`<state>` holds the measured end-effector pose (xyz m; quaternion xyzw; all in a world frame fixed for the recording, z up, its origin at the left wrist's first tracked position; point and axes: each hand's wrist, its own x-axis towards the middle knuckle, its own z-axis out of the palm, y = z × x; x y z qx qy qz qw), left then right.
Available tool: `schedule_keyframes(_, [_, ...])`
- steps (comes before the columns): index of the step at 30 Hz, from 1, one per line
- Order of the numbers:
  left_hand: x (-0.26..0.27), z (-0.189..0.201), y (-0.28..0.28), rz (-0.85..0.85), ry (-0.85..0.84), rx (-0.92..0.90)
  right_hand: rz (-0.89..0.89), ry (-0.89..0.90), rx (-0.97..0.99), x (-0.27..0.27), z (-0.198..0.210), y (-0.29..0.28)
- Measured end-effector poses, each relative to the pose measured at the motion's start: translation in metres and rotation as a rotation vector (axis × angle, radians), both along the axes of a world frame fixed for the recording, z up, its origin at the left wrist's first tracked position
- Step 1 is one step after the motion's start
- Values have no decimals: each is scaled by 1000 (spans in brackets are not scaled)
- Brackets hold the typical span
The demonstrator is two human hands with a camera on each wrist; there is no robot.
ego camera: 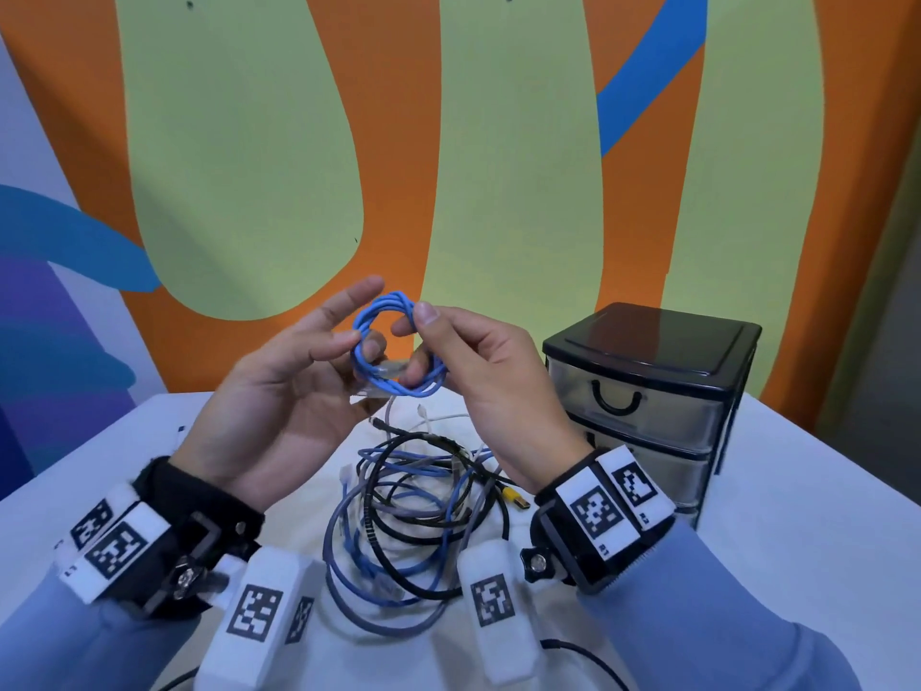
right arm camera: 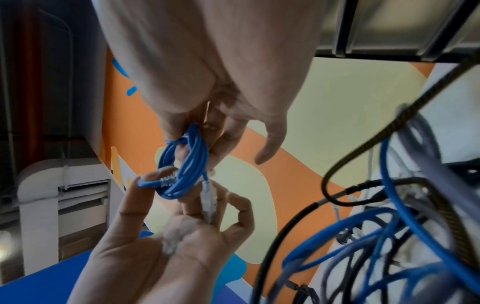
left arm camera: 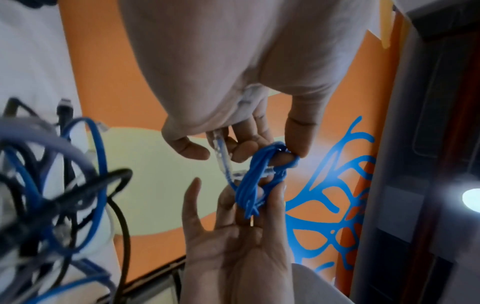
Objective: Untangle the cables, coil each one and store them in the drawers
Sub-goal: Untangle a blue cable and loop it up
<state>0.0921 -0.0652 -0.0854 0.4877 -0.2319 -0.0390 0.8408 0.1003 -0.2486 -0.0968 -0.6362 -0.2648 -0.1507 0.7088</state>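
A small blue cable coil (ego camera: 398,386) is held up above the table between both hands. My right hand (ego camera: 416,321) pinches its upper right side between thumb and forefinger, seen close in the right wrist view (right arm camera: 197,131). My left hand (ego camera: 344,336) is relaxed, with straight fingers touching the coil's left side and no grip. The coil's clear connector (right arm camera: 209,201) lies across the left palm. A tangle of blue, grey and black cables (ego camera: 413,516) lies on the white table below. The black drawer unit (ego camera: 648,386) stands at the right with its drawers closed.
A yellow-tipped plug (ego camera: 516,497) sticks out of the tangle's right side. The white table (ego camera: 772,491) stretches past the drawer unit to the right. An orange and green painted wall (ego camera: 498,167) stands right behind the table.
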Motion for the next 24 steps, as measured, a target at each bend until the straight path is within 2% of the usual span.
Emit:
schedule_keyframes(3, [2, 0, -2, 89, -39, 25, -47, 65, -50, 5, -9, 1])
schedule_keyframes(8, [6, -2, -2, 161, -92, 73, 106, 192, 47, 4, -14, 2])
schedule_keyframes(11, [8, -5, -4, 300, -151, 228, 61, 200, 123, 10, -19, 2])
schedule_keyframes(13, [7, -7, -6, 490, -253, 380, 1, 196, 155, 14, -21, 1])
schedule_keyframes(15, [7, -10, -7, 667, -363, 519, -84, 150, 127, 18, -25, 2])
schedule_keyframes(17, [6, -13, -6, 742, -421, 647, -157, 80, 49, 21, -28, 3])
schedule_keyframes(20, [8, -13, -5, 790, -423, 711, -170, 30, -10, 20, -29, 6])
schedule_keyframes(24, [9, -5, -2, 586, -189, 555, -161, 46, -52, 15, -26, 3])
